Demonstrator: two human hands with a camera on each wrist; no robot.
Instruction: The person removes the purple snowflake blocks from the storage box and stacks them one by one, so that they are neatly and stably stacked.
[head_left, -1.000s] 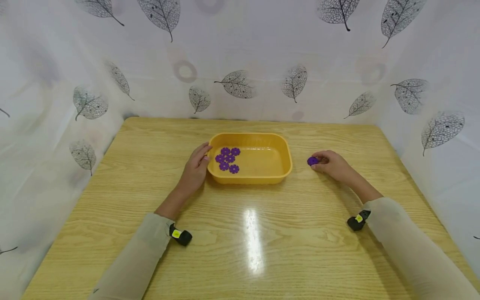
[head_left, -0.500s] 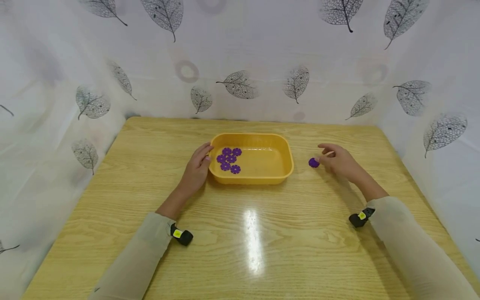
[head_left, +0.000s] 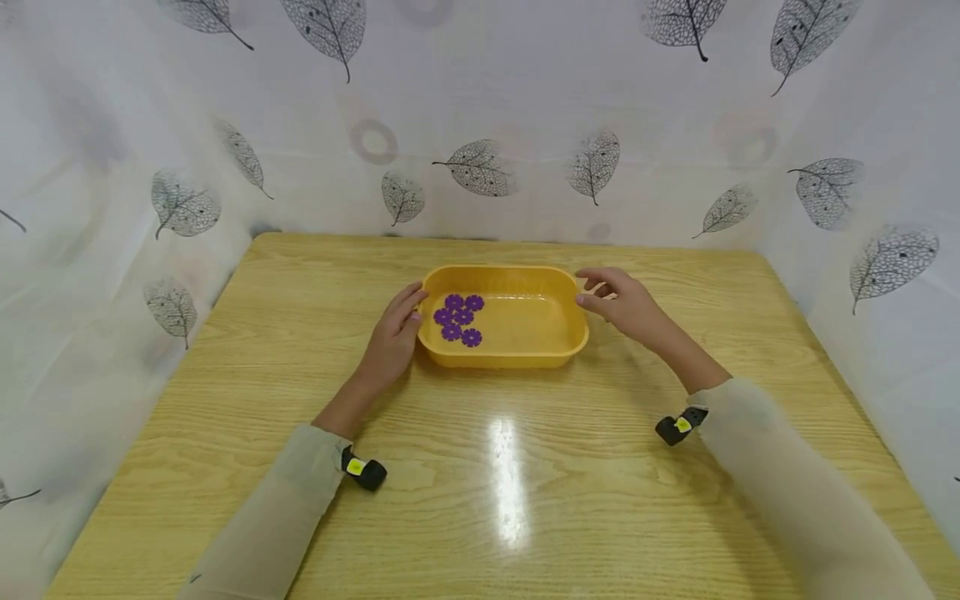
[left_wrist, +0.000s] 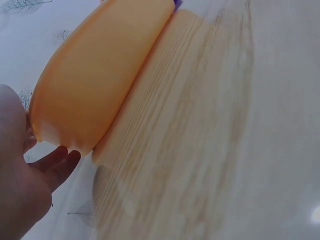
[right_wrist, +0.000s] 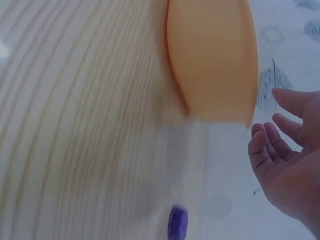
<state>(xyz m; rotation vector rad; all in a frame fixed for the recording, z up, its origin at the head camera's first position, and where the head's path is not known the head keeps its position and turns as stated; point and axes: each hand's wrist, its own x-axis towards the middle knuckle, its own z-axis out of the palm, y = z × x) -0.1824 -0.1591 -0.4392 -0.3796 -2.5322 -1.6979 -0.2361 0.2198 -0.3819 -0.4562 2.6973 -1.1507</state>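
Note:
A yellow plastic tray (head_left: 525, 360) stands on the table with several purple flower-shaped discs (head_left: 462, 317) lying flat in its left part. My left hand (head_left: 392, 333) holds the tray's left end, its fingers and thumb at the rim; the left wrist view shows the fingertips (left_wrist: 62, 162) against the outer wall. At the right end, my right hand (head_left: 626, 310) has its fingers apart, thumb by the rim, nothing held. Whether it touches the rim cannot be told. A purple piece (right_wrist: 177, 223) lies on the table in the right wrist view; the head view does not show it.
The wooden table (head_left: 420, 517) reaches back to a white curtain (head_left: 495, 100) printed with leaves, which also hangs on both sides. A bright light reflection (head_left: 507, 483) lies on the tabletop. Each sleeve carries a small black wrist camera (head_left: 364, 471).
My right hand pinched a purple piece, let it go on the table right of the tray, then moved left and back to the tray's right end. The left hand stayed put.

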